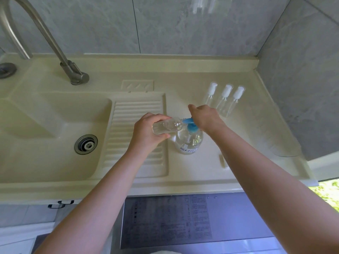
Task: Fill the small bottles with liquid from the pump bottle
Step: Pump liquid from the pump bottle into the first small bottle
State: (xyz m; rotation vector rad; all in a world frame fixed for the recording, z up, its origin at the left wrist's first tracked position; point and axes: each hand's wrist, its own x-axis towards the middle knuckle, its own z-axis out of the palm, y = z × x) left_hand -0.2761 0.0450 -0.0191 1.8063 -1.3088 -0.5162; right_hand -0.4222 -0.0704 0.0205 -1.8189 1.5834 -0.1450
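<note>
Left hand gripping small bottle, right hand on blue pump

sink basin far left, tap behind it | ribbed drainboard right of basin | pump bottle on counter just right of drainboard | three small bottles in a row behind-right

Place: you stand in a home laundry or utility corner.
Evidence: a cream sink with moulded washboard ribs just right of it, faucet behind, grey wall tiles beyond.
</note>
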